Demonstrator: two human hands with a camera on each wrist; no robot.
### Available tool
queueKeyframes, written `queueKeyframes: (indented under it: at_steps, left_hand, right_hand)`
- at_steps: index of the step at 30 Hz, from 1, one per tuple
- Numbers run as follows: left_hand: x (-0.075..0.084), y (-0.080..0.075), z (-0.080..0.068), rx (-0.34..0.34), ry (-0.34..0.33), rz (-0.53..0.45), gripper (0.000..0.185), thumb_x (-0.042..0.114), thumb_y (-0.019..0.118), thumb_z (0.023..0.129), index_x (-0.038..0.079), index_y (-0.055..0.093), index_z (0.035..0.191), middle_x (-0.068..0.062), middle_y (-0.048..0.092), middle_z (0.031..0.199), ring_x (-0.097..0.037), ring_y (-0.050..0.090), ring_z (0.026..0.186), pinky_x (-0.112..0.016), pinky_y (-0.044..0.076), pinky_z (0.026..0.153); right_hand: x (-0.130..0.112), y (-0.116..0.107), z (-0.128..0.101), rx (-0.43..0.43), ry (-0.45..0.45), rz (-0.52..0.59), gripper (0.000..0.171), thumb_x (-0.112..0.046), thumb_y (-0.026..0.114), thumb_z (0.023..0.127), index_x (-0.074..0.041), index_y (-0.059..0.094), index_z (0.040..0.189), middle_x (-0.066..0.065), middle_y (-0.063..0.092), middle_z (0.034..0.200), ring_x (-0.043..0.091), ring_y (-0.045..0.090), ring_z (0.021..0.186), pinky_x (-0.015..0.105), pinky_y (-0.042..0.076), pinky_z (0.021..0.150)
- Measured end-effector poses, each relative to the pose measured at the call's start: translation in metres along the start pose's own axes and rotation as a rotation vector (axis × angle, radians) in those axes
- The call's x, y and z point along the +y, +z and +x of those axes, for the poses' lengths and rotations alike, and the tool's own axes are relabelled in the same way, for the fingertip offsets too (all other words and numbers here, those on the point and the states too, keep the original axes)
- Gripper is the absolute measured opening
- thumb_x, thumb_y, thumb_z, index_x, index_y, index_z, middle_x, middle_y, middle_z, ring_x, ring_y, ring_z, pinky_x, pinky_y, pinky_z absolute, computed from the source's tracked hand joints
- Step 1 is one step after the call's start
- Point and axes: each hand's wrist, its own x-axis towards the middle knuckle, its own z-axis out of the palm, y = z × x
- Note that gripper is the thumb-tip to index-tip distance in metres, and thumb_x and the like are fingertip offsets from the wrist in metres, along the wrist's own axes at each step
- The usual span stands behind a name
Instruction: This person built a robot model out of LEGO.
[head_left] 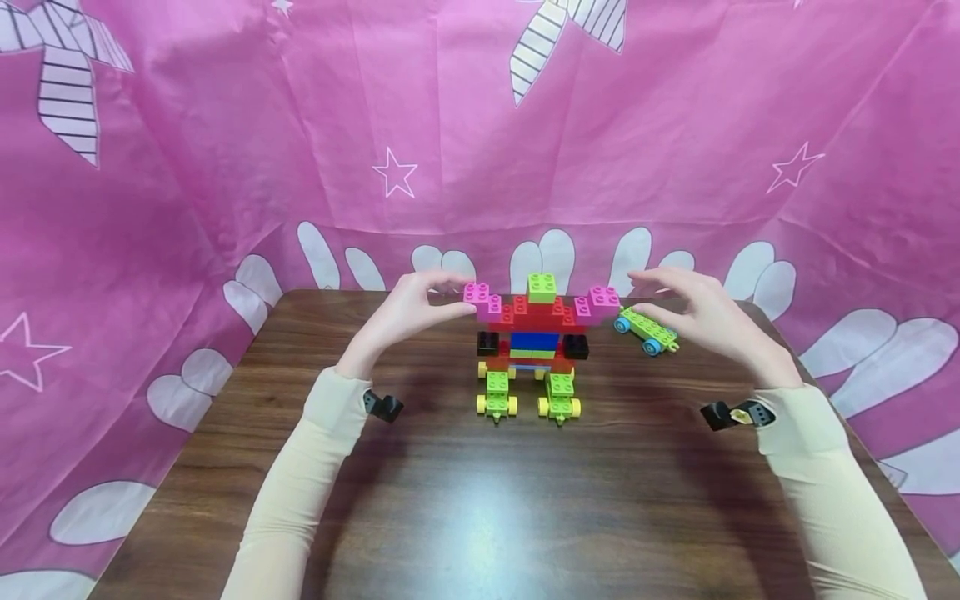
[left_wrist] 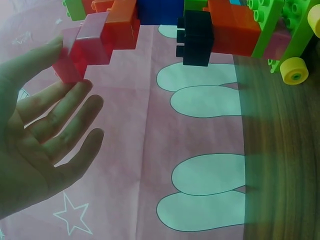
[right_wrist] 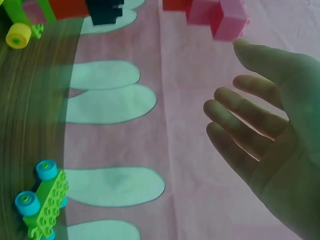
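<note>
A figure of toy building blocks stands upright on the table, with a lime block [head_left: 542,287] on top, a blue block [head_left: 534,342] in its middle and yellow-wheeled lime bases [head_left: 497,396] as feet. My left hand [head_left: 408,308] pinches the pink block [left_wrist: 70,62] at the end of the figure's left-side arm between thumb and fingers. On the other side, my right hand [head_left: 686,300] is held with fingers loosely bent and nothing in them. Its thumb tip is close beside the outer pink block [right_wrist: 231,21] of the other arm.
A lime wheeled base [head_left: 648,329] with blue wheels sits on the brown wooden table [head_left: 480,500], right of the figure and below my right hand. Pink patterned cloth [head_left: 480,125] hangs behind the table and along its sides.
</note>
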Motion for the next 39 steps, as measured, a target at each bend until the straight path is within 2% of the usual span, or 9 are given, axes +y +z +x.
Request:
queueKeyframes:
  at_steps: [2, 8, 11, 14, 17, 21, 24, 26, 39]
  left_hand:
    - [-0.001, 0.000, -0.001, 0.005, -0.007, -0.010, 0.045, 0.033, 0.077, 0.086, 0.014, 0.067, 0.127, -0.003, 0.072, 0.118, -0.022, 0.066, 0.111, -0.041, 0.052, 0.103]
    - [-0.005, 0.001, -0.003, 0.022, -0.007, -0.022, 0.044, 0.035, 0.077, 0.086, 0.018, 0.068, 0.125, -0.001, 0.073, 0.117, -0.020, 0.067, 0.111, -0.041, 0.051, 0.104]
    - [-0.009, 0.002, -0.003, 0.028, -0.003, -0.031, 0.044, 0.034, 0.077, 0.086, 0.018, 0.068, 0.126, -0.001, 0.072, 0.118, -0.018, 0.067, 0.110, -0.043, 0.050, 0.104]
    - [-0.010, 0.003, -0.004, 0.037, 0.001, -0.043, 0.043, 0.033, 0.078, 0.086, 0.018, 0.068, 0.125, -0.001, 0.073, 0.115, -0.017, 0.068, 0.107, -0.042, 0.050, 0.104]
    - [-0.010, 0.004, -0.004, 0.045, 0.003, -0.045, 0.043, 0.032, 0.079, 0.085, 0.017, 0.069, 0.124, -0.001, 0.074, 0.112, -0.015, 0.068, 0.103, -0.039, 0.052, 0.101]
    - [-0.009, 0.004, -0.005, 0.049, -0.001, -0.042, 0.042, 0.030, 0.079, 0.085, 0.017, 0.069, 0.124, -0.001, 0.074, 0.110, -0.014, 0.069, 0.101, -0.038, 0.052, 0.100]
    - [-0.009, 0.005, -0.006, 0.048, -0.005, -0.039, 0.042, 0.029, 0.079, 0.085, 0.016, 0.069, 0.124, -0.001, 0.074, 0.110, -0.014, 0.069, 0.101, -0.038, 0.052, 0.101]
    - [-0.009, 0.005, -0.006, 0.046, -0.007, -0.041, 0.042, 0.029, 0.079, 0.085, 0.016, 0.069, 0.124, -0.002, 0.074, 0.110, -0.015, 0.068, 0.102, -0.039, 0.052, 0.101]
    - [-0.012, 0.006, -0.005, 0.051, 0.003, -0.041, 0.041, 0.030, 0.079, 0.085, 0.016, 0.069, 0.122, -0.001, 0.074, 0.111, -0.015, 0.069, 0.102, -0.038, 0.052, 0.101]
  right_hand:
    - [0.005, 0.000, 0.000, -0.002, 0.024, 0.009, 0.049, -0.020, 0.075, 0.088, -0.022, 0.061, 0.136, -0.002, 0.070, 0.117, 0.010, 0.067, 0.101, -0.002, 0.042, 0.087]
    - [0.026, 0.004, -0.001, -0.011, 0.107, 0.045, 0.047, -0.024, 0.072, 0.091, -0.017, 0.060, 0.136, 0.004, 0.068, 0.121, -0.024, 0.050, 0.095, -0.005, 0.038, 0.083]
    - [0.038, 0.009, -0.002, -0.014, 0.145, 0.053, 0.046, -0.025, 0.072, 0.091, -0.014, 0.060, 0.135, 0.008, 0.068, 0.120, -0.025, 0.050, 0.091, -0.003, 0.039, 0.081]
    - [0.050, 0.015, -0.003, -0.028, 0.190, 0.058, 0.046, -0.027, 0.071, 0.092, -0.014, 0.061, 0.135, 0.010, 0.069, 0.121, -0.014, 0.059, 0.094, -0.001, 0.039, 0.081]
    - [0.064, 0.022, -0.003, -0.046, 0.227, 0.060, 0.046, -0.029, 0.069, 0.093, -0.014, 0.060, 0.135, 0.013, 0.068, 0.123, 0.010, 0.069, 0.102, 0.004, 0.041, 0.083]
    - [0.082, 0.033, -0.002, -0.067, 0.245, 0.054, 0.047, -0.027, 0.068, 0.094, -0.008, 0.059, 0.135, 0.020, 0.064, 0.129, 0.038, 0.064, 0.115, 0.031, 0.049, 0.095]
    - [0.096, 0.042, -0.002, -0.098, 0.243, 0.033, 0.048, -0.026, 0.067, 0.094, -0.002, 0.057, 0.134, 0.026, 0.059, 0.134, 0.045, 0.054, 0.125, 0.056, 0.043, 0.102]
    - [0.104, 0.048, -0.003, -0.123, 0.244, 0.017, 0.050, -0.026, 0.067, 0.095, 0.002, 0.056, 0.134, 0.028, 0.056, 0.136, 0.047, 0.048, 0.129, 0.062, 0.039, 0.104]
    - [0.130, 0.073, 0.001, -0.289, 0.316, -0.069, 0.056, -0.026, 0.064, 0.096, 0.014, 0.050, 0.133, 0.037, 0.056, 0.129, 0.053, 0.052, 0.121, 0.065, 0.041, 0.103]
